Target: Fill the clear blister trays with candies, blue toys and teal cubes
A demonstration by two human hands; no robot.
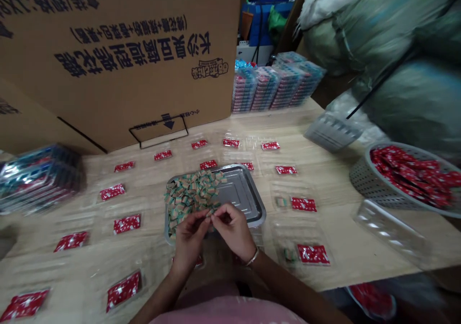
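My left hand (191, 235) and my right hand (232, 229) meet over the near edge of a metal tray (256, 204). Their fingertips are pinched together around a small green-and-tan piece (210, 213), mostly covered by the fingers. A heap of similar pieces (190, 192) fills the tray's left side, and bare metal shows on the right. Around the tray lie several clear plastic boxes, each with a red printed packet (303, 204). Two boxes on the right also contain green-and-tan pieces (289, 254) beside the packet.
A large cardboard carton (144, 93) stands along the back left. Stacked filled boxes (277, 83) are behind at the right, with another stack (39, 177) at far left. A grey basket (374, 187) of red packets and a clear lid (391, 232) sit on the right.
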